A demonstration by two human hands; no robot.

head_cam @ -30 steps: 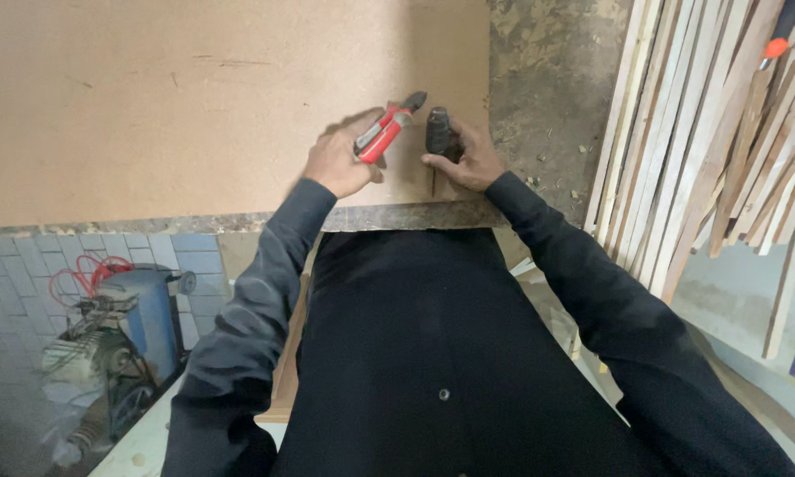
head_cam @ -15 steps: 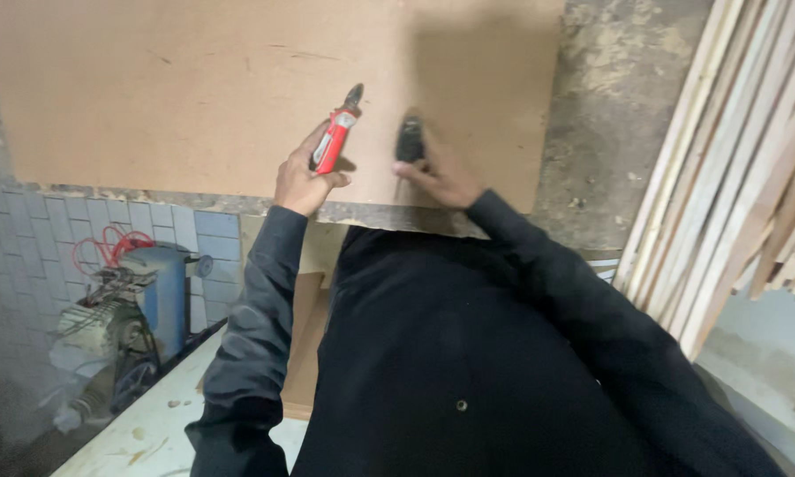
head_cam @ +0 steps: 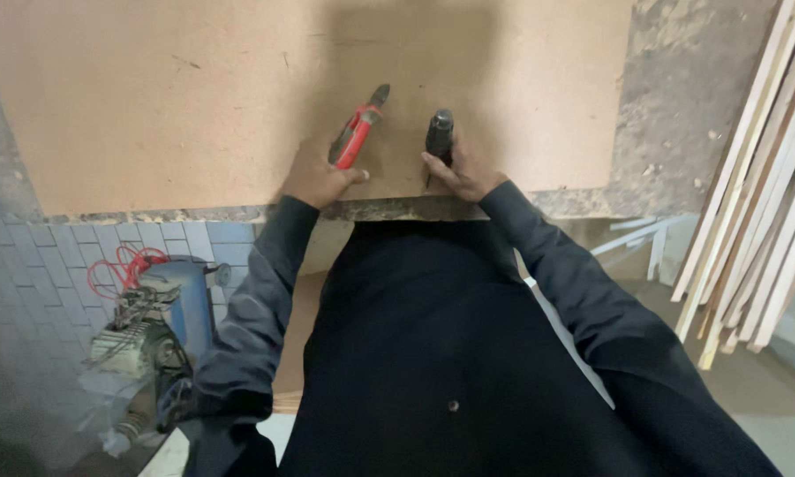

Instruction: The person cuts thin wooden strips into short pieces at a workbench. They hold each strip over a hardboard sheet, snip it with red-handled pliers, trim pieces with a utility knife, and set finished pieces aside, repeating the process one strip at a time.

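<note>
Both hands rest at the near edge of a large flat sheet of pale brown fibreboard [head_cam: 194,97], which lies on the worktop [head_cam: 680,115], a rough grey-brown surface that shows bare to the right of the sheet. Left hand [head_cam: 316,177] is closed around the red handles of a pair of pliers with dark metal jaws [head_cam: 359,128]; the tool lies slanted over the board, its nose pointing up and to the right. Right hand [head_cam: 461,172] is wrapped around a short, dark, rounded tool handle [head_cam: 439,137] that stands roughly upright on the board, just beside the pliers but not touching them; what kind of tool it is cannot be told. Long pale wooden strips [head_cam: 759,203] lean in a bundle at the right edge. Below the worktop at the left stands a blue machine with a grey motor and red wires [head_cam: 150,318], beside a wall of small pale blue tiles [head_cam: 26,265].
</note>
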